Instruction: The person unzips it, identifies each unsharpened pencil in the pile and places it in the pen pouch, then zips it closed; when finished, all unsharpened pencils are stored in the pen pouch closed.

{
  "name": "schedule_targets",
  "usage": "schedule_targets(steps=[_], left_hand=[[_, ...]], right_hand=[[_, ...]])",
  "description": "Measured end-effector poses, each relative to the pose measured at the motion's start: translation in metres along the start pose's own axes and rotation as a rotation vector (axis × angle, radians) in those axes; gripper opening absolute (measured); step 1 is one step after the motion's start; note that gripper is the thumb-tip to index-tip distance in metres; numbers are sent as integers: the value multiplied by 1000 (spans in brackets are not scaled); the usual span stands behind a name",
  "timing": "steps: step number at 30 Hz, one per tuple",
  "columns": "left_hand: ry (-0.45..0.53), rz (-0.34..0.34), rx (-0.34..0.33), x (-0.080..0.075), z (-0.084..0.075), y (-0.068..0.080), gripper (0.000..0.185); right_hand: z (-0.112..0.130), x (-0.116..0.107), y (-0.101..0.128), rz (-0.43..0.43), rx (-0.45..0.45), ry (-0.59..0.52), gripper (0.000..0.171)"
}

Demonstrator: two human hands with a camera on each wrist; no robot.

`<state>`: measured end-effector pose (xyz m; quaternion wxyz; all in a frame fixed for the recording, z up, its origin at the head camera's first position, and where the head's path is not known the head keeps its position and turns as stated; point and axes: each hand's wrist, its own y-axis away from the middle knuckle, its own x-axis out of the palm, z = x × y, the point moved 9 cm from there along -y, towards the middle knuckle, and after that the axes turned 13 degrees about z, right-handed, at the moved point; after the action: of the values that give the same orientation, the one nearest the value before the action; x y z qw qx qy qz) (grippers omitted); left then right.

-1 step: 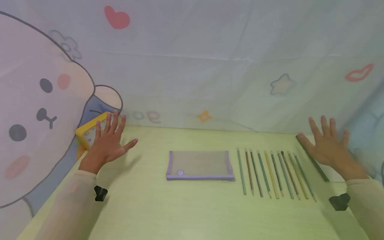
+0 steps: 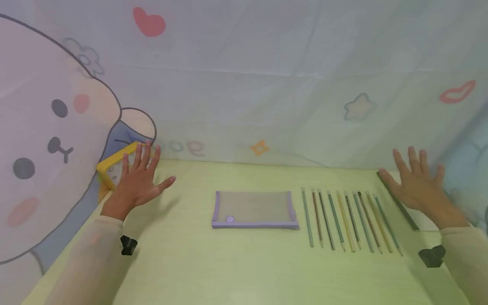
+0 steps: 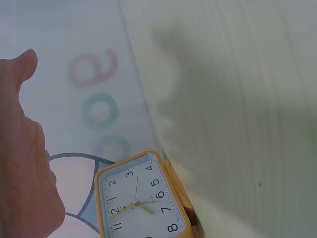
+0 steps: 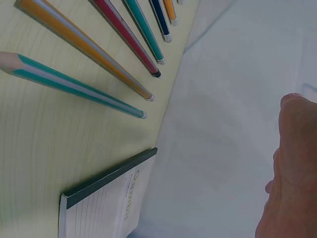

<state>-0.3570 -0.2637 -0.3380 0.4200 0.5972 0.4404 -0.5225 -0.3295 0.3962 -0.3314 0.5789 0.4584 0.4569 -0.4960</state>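
Observation:
My left hand (image 2: 138,182) is held above the table at the left, fingers straight and spread, with nothing in it. Behind it a yellow-framed clock (image 3: 141,198) is partly covered in the head view. Over on the right, my right hand (image 2: 421,190) has its fingers spread too and holds nothing; it overlaps a white notepad (image 4: 104,213) with a dark green spine. Between the hands lies a flat see-through zip pouch (image 2: 251,207) with purple edging. Several pencils, among them a teal pencil (image 4: 79,85) and an orange pencil (image 4: 89,49), lie side by side right of the pouch.
The pale wood-grain table (image 2: 228,267) ends at a printed cloth backdrop (image 2: 244,84) along its back edge. A large cartoon animal (image 2: 57,127) covers the cloth at the left. Small black devices sit at both wrists.

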Motion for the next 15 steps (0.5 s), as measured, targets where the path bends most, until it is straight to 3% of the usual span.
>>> schedule_targets(steps=[5,8,11,15], left_hand=[[11,12,10,1,0,-1,101],[39,26,42,2,-9,-3,100],[37,60,106,9,-29,-6,98],[-18,110,234,26,-74,-9,96]], right_hand=[[10,2,2,-7,-18,-2,83],[23,4,2,-5,-54,-12,82],[42,10,1,7,-102,-11,82],[80,18,4,4,-191,10,81]])
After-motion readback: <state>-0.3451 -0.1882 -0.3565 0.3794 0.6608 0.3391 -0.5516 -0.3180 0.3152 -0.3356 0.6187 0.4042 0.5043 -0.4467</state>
